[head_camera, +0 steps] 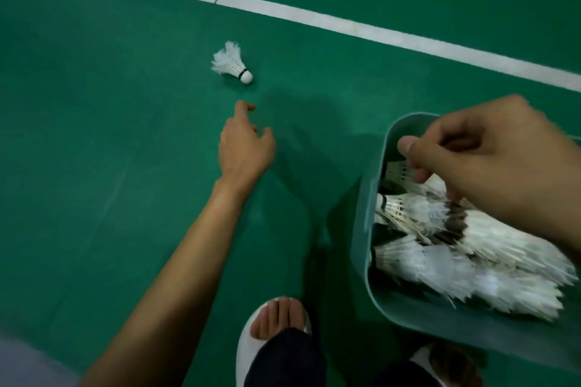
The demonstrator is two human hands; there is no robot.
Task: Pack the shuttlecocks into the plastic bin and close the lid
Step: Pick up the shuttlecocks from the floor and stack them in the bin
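- White slipper [248, 352] planted beside the teal plastic bin [364, 229], kept close for drop-offs.
- Bin piled with shuttlecocks [440, 264]; no lid seen.
- Right hand [490, 166] curled over the pile; can't tell if holding one.
- Left hand [245, 144] spread, empty, stretched toward the loose shuttlecock [232, 63] on the court floor [94, 104].

left hand [245, 148]: bare, no glove
left forearm [176, 261]: bare right down to the near edge
right hand [490, 166]: bare
centre foot [276, 320]: near edge, white open-toe slide, toes showing
right foot [449, 367]: near edge, white slide too, only partly in view, blurred
trousers [286, 358]: dark, hem lies over the centre slide
near-left corner: pale blurred fabric [19, 364], garment unclear
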